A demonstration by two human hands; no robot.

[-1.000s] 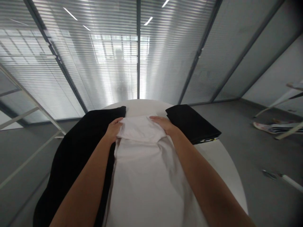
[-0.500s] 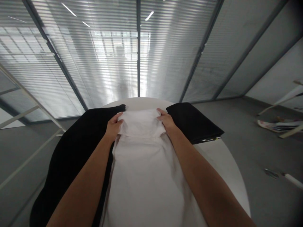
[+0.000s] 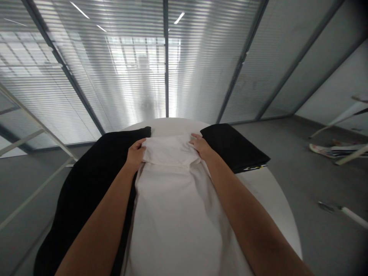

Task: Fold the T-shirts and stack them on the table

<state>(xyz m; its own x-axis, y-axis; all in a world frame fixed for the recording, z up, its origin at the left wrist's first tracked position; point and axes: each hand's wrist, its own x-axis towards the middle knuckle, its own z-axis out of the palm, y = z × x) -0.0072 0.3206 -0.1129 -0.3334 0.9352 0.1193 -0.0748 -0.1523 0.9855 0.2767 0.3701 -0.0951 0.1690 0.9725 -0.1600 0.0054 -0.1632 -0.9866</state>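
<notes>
So, the left hand point(image 3: 135, 155) and right hand point(image 3: 202, 147) lay on the folded-over top of a white garment point(image 3: 169, 203), fingers point(image 3: 140, 144) loosely flat, not pinching, the garment lengthwise on a round white table point(image 3: 267, 199) between black cloth point(image 3: 86, 191) and a folded black stack point(image 3: 232, 147).

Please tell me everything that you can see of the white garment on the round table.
The white garment is soft, thin-looking fabric, possibly cotton, lying lengthwise on the round white table. Its far end is folded back into a doubled flap with a straight crease. The left hand and right hand touch the flap's two far corners. Loose creases run down its length, and its near end passes out of view. A black cloth lies along its left edge. Its exact garment type cannot be told.
</notes>
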